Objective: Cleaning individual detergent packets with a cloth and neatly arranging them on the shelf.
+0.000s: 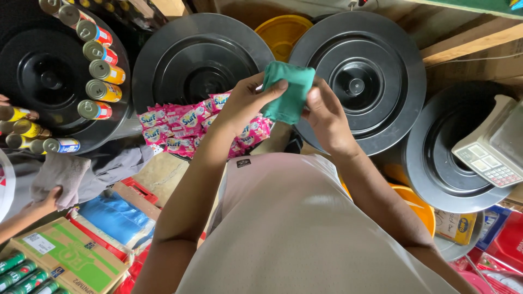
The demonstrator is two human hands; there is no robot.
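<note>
A: Status? Where's the pouch?

B: Green pouch [287, 91] held up at chest height, above the black lids [201, 60]. Left hand [243, 103] and right hand [325, 117] both pinch it, fingers closed on its edges.

A: Risk?

B: Loose pinch; likely slips onto the pink sachets [180, 122] below.

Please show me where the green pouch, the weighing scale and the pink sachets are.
green pouch [287, 91], head view, middle of its fabric, between both hands.
weighing scale [493, 146], head view, its keypad face.
pink sachets [182, 124], head view, middle of the strip.
</note>
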